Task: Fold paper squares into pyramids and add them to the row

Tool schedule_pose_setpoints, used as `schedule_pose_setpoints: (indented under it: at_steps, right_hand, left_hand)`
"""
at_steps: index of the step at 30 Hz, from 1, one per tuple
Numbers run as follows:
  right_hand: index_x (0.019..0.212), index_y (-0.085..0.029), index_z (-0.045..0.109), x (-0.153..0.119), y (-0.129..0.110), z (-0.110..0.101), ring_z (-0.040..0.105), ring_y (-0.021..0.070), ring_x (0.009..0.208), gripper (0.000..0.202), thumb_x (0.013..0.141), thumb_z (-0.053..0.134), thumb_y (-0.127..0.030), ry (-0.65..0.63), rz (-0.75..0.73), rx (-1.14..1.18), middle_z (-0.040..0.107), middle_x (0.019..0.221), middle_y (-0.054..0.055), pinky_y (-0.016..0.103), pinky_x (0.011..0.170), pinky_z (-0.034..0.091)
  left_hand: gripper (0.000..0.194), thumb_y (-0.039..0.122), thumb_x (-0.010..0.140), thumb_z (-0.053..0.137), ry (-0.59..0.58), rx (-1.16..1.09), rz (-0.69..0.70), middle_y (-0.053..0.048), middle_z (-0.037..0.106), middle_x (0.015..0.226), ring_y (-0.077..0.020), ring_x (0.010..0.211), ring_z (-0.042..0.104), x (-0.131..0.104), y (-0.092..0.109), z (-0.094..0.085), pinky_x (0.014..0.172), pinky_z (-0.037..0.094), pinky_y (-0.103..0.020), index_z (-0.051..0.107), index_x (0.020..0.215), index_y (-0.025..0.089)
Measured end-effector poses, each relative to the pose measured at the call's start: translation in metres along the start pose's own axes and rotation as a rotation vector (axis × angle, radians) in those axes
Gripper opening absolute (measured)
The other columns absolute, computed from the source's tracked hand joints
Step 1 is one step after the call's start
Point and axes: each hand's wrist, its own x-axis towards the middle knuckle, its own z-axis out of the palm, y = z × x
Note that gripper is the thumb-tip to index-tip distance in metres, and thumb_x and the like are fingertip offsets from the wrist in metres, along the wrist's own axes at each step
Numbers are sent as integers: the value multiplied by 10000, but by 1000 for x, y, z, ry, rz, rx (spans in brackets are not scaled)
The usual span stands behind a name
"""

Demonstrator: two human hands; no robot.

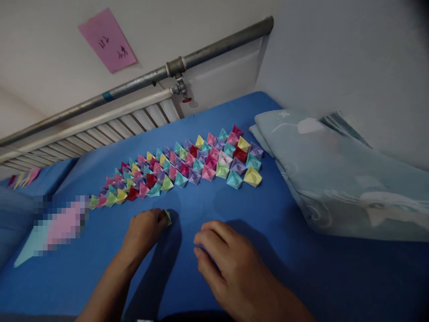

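My left hand [149,226] is closed, pinching a small light-green folded paper piece [167,217] just above the blue sheet [187,277]. Most of that piece is hidden by the fingers. To the right, my right hand [224,259] hovers low over the sheet, its fingers loosely bent and apart with nothing seen in them. Beyond both hands, several rows of small boat-shaped folded papers [208,173] stand close together in pink, teal, yellow, purple, green and red. A yellow paper boat [252,177] sits at the near right end of the rows.
A folded pale blue-green quilt [335,179] lies on the right. Loose paper sheets [67,223], partly pixelated, are at the left. Behind the bed run a white radiator [110,127] and a metal pipe [228,42] with a red-handled valve. A pink note [107,40] is on the wall.
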Motion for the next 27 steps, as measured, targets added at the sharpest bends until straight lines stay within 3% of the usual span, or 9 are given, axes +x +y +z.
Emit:
schedule_pose_setpoints:
  at_steps: [11,22,27]
  right_hand:
    - [843,-187,599,-1,2,1,600,159,838,146,910,502,-100,2,-3,25,613,893,34,299,788,509]
    - [863,-186,620,0,5,1,579,159,801,149,904,508,-98,-36,35,9,599,874,30,295,731,494]
    - [868,-188,621,-1,3,1,582,154,802,145,908,510,-104,-28,37,9,600,874,26,291,729,494]
  left_hand:
    - [313,256,900,381,-18,145,-17,-169,729,919,-301,876,675,0,11,-1,669,349,-347,664,935,128]
    - [263,295,893,423,-70,120,18,-65,730,841,-205,768,654,1,2,-8,607,325,-289,657,837,191]
    - [266,285,874,432,-104,134,30,-67,725,797,-202,734,647,4,2,-10,577,300,-288,671,812,185]
